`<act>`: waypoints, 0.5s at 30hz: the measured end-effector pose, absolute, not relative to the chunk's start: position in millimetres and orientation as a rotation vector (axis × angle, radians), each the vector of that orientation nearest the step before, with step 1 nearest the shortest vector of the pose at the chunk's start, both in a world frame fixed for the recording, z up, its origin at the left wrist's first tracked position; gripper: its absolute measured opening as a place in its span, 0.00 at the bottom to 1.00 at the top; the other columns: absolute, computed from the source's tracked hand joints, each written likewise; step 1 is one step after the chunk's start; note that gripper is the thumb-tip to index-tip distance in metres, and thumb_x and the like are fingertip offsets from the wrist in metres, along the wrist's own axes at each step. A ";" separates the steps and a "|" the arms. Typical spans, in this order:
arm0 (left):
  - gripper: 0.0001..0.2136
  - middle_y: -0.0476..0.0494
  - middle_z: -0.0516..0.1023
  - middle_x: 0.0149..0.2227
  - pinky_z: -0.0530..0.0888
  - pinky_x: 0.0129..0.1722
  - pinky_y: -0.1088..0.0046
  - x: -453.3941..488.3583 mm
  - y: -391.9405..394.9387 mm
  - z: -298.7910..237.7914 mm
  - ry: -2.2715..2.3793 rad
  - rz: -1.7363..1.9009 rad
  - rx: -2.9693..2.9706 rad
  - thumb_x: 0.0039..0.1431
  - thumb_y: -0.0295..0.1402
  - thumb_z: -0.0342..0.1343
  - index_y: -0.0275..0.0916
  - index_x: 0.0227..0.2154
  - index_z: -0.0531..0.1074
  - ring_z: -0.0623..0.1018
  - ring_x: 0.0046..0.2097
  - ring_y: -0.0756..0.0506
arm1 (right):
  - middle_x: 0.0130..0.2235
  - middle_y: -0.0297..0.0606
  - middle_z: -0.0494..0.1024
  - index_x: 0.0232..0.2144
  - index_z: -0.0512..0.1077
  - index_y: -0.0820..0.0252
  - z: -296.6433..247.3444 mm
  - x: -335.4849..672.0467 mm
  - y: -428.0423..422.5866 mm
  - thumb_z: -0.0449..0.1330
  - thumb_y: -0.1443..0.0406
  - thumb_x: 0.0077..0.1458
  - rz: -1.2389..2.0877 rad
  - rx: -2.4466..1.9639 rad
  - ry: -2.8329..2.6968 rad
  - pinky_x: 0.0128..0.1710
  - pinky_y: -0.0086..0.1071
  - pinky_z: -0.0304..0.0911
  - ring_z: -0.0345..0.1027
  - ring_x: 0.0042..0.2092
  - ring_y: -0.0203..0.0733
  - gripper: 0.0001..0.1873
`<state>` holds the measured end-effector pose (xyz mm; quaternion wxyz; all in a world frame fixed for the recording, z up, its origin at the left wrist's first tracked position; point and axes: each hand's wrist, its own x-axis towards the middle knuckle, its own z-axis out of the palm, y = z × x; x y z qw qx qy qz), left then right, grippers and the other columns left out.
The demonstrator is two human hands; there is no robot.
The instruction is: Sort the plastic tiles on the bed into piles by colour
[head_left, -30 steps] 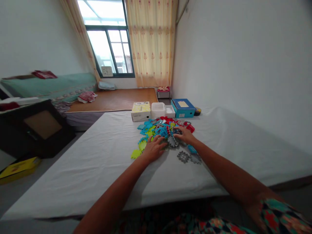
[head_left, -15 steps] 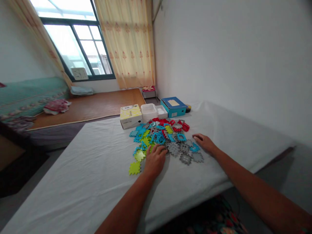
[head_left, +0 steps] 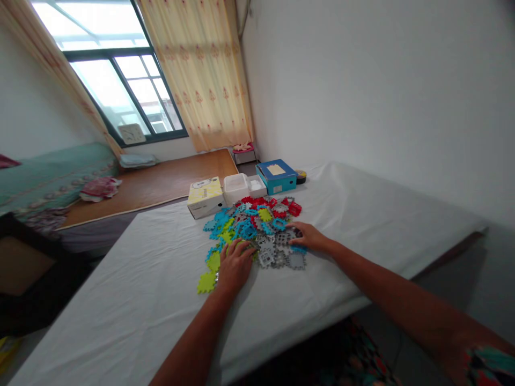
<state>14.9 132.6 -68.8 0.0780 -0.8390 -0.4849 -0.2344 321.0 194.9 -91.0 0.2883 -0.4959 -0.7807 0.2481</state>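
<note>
A pile of notched plastic puzzle tiles in blue, green, red and grey lies on the white-covered table. My left hand (head_left: 236, 262) rests on the near side of the pile, fingers spread over green and grey tiles. A flat green tile (head_left: 206, 283) lies just left of that wrist. At the pile's right side, my right hand (head_left: 310, 237) curves its parted fingers over grey tiles (head_left: 282, 238) and a partly covered blue one. No tile is seen lifted by either hand. Red tiles (head_left: 252, 202) sit at the far side of the pile.
Behind the pile stand a yellow-and-white box (head_left: 206, 197), a white plastic tub (head_left: 236, 187), a small white box (head_left: 257, 186) and a blue box (head_left: 277, 176). A roll of tape (head_left: 300, 177) is beside the blue box. A wall runs along the right.
My right hand has moved left from beside the pile onto its grey tiles. The left hand stays on the near side. The camera view has shifted slightly.
</note>
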 end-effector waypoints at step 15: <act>0.18 0.45 0.74 0.54 0.56 0.62 0.50 139.8 137.1 -67.7 -1.030 -0.500 -2.968 0.61 0.47 0.52 0.48 0.49 0.72 0.64 0.61 0.39 | 0.46 0.48 0.79 0.47 0.73 0.56 -81.8 335.3 321.5 0.54 0.49 0.59 0.456 -1.647 -1.711 0.51 0.46 0.63 0.71 0.49 0.54 0.22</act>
